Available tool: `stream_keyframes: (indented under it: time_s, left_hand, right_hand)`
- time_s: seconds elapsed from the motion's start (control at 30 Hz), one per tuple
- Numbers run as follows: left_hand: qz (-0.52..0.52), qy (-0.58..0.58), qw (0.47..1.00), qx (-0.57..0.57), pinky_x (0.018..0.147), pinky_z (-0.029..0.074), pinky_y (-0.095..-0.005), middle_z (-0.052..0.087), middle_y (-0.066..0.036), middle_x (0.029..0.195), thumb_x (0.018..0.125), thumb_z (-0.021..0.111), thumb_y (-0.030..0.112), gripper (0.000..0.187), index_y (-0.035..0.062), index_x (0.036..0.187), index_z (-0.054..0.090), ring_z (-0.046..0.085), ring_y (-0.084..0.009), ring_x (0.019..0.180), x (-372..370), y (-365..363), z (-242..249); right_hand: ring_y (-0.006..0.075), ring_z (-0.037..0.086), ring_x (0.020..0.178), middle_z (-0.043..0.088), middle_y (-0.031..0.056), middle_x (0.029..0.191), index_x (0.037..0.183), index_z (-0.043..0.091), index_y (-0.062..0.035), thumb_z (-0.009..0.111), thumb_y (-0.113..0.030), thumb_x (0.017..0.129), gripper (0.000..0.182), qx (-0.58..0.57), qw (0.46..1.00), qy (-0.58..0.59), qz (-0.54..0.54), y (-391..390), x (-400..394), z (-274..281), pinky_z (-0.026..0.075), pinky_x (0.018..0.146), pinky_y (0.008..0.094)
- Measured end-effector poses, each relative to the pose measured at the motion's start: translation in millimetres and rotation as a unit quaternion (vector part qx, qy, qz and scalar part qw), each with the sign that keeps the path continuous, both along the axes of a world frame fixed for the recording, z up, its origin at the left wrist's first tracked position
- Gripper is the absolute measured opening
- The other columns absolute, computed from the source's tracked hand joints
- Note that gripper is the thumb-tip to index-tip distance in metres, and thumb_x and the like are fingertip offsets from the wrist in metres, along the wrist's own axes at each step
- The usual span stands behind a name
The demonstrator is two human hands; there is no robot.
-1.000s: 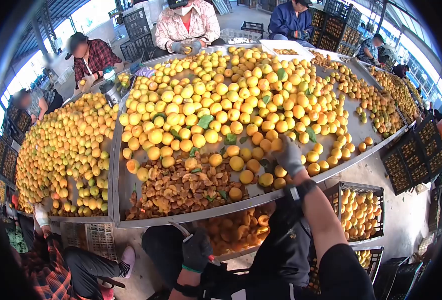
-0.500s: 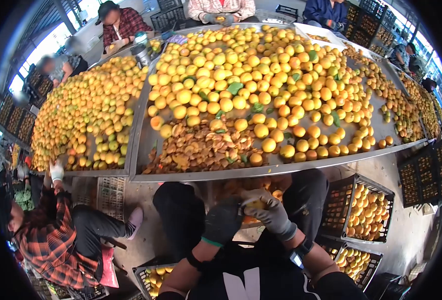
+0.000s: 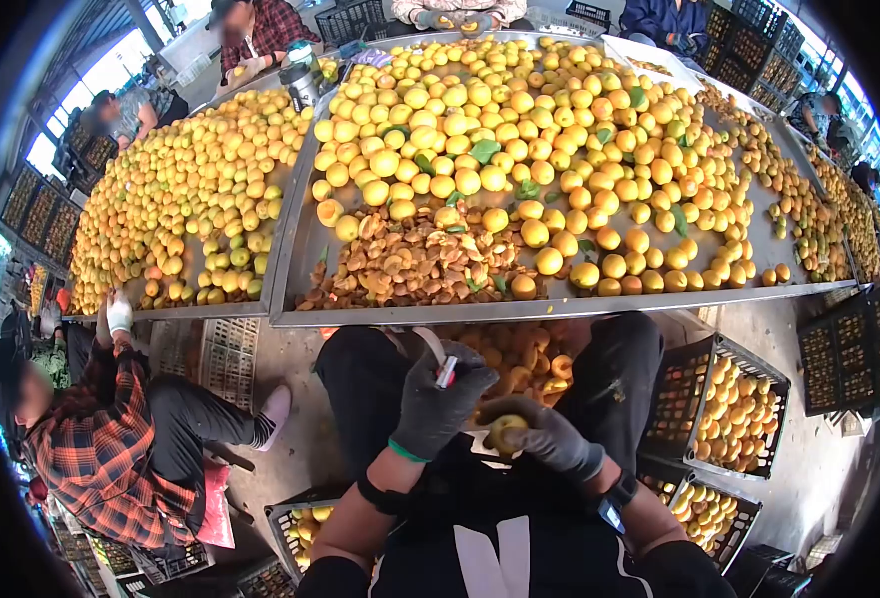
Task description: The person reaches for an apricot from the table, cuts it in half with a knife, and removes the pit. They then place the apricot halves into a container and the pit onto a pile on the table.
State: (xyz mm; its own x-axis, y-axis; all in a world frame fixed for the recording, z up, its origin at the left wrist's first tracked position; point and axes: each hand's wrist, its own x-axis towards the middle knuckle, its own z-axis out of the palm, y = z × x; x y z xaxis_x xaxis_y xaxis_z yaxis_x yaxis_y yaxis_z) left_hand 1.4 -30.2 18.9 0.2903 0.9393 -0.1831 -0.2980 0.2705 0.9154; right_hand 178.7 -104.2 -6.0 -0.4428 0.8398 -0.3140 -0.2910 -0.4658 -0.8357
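Both my hands wear dark grey gloves, above my lap. My left hand (image 3: 440, 394) is closed around a small tool (image 3: 447, 372) with a silvery end, perhaps a knife. To its right and lower, my right hand (image 3: 552, 439) holds a yellow-green fruit (image 3: 507, 435) between thumb and fingers. The two hands are apart. Behind them, between my knees, lie orange fruit pieces (image 3: 525, 359). On the metal table (image 3: 560, 307) ahead, whole yellow fruits (image 3: 440, 130) spread widely, and a heap of brownish-orange halves or peelings (image 3: 425, 257) lies at the near edge.
Black crates of fruit (image 3: 739, 404) stand at my right, another crate (image 3: 305, 528) at lower left. A co-worker in a plaid shirt (image 3: 91, 439) sits at left. Other people sit across the table. A metal cup (image 3: 300, 85) stands on the table's far left.
My hands have come apart; the left has risen and shows the tool, and the right has dropped slightly with the fruit in view. The camera view has shifted a little.
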Motion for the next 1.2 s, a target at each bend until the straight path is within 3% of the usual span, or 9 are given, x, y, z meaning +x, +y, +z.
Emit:
stream_keyframes:
  time_s: [0.2,0.47,0.57,0.8,0.87,0.9,0.97,1.1,1.2]
  left_hand:
    - [0.013,0.189,0.974,0.123,0.071,0.05,-0.0258,0.06,-0.002,0.09,0.075,0.079,0.008,0.029,0.0056,0.097,0.06,0.058,-0.0089,0.08,15,-15,-1]
    - [-0.245,-0.089,0.965,-0.019,0.088,0.048,-0.0344,0.056,-0.003,0.088,0.082,0.069,-0.002,0.03,0.0061,0.106,0.054,0.057,-0.0157,0.084,-4,-16,4]
    - [-0.28,-0.04,0.959,-0.023,0.09,0.047,-0.038,0.057,-0.005,0.088,0.085,0.066,0.0,0.023,0.0061,0.102,0.053,0.057,-0.018,0.086,-7,-17,9]
    - [-0.304,-0.121,0.944,-0.034,0.077,0.051,-0.0315,0.061,-0.002,0.087,0.089,0.065,0.008,0.02,0.0068,0.106,0.053,0.063,-0.015,0.081,-3,-24,-12]
    - [-0.163,-0.075,0.982,-0.053,0.066,0.052,-0.035,0.058,-0.004,0.075,0.088,0.064,0.004,0.013,0.0067,0.095,0.053,0.063,-0.0186,0.07,-2,-25,-10]
    - [-0.161,-0.074,0.983,-0.053,0.066,0.052,-0.035,0.058,-0.004,0.075,0.088,0.064,0.004,0.013,0.0067,0.095,0.053,0.063,-0.0186,0.07,-3,-24,-12]
    - [-0.065,0.316,0.93,0.175,0.057,0.05,-0.0356,0.06,-0.007,0.074,0.088,0.064,0.007,0.013,0.0056,0.094,0.052,0.062,-0.0201,0.064,-5,-21,-20]
    - [-0.037,0.462,0.778,0.424,0.057,0.049,-0.0417,0.06,-0.016,0.076,0.08,0.075,0.017,0.033,0.0036,0.099,0.053,0.062,-0.0317,0.064,-4,-29,-23]
    - [-0.1,0.422,0.806,0.403,0.062,0.05,-0.0426,0.059,-0.018,0.075,0.083,0.07,0.023,0.036,0.0037,0.109,0.055,0.063,-0.0344,0.068,-3,-30,-14]
  right_hand:
    - [0.0103,0.057,0.099,0.061,0.0038,0.114,0.127,0.053,-0.0049,0.071,-0.024,0.087,0.048,0.011,0.997,-0.076,0.02,-4,-21,-19,0.048,0.085,0.0249]
    - [0.0138,0.058,0.1,0.064,0.0046,0.11,0.123,0.057,-0.0051,0.068,-0.013,0.088,0.038,0.067,0.997,0.005,0.044,-7,-5,-42,0.046,0.092,0.029]
    - [0.0159,0.059,0.102,0.064,0.0049,0.111,0.123,0.057,-0.0057,0.069,-0.013,0.087,0.039,0.058,0.993,0.061,0.08,-8,-2,-42,0.046,0.093,0.0303]
    - [0.0144,0.058,0.099,0.063,0.0052,0.108,0.125,0.055,-0.0031,0.075,-0.016,0.082,0.049,-0.014,0.988,0.123,0.089,-7,-4,-29,0.046,0.09,0.0285]
    - [0.0135,0.057,0.099,0.062,0.005,0.108,0.126,0.054,-0.0025,0.076,-0.016,0.082,0.051,-0.037,0.989,0.144,0.013,-8,-4,-18,0.046,0.089,0.0281]
    - [0.0126,0.055,0.101,0.06,0.0046,0.111,0.127,0.053,-0.0023,0.076,-0.016,0.081,0.053,-0.033,0.999,0.01,0.013,-4,3,-7,0.045,0.09,0.0274]
    - [0.0118,0.054,0.103,0.058,0.0042,0.113,0.129,0.052,-0.002,0.076,-0.016,0.081,0.055,-0.03,0.992,-0.123,0.012,0,7,12,0.045,0.09,0.0266]
    - [0.0147,0.055,0.106,0.06,0.0055,0.112,0.111,0.062,-0.0018,0.074,-0.012,0.083,0.032,0.23,0.941,-0.207,-0.137,4,7,22,0.046,0.09,0.0281]
    - [0.0193,0.057,0.095,0.059,0.0076,0.1,0.104,0.068,-0.0046,0.07,-0.003,0.081,0.023,0.32,0.898,-0.243,-0.178,11,5,14,0.046,0.083,0.0292]
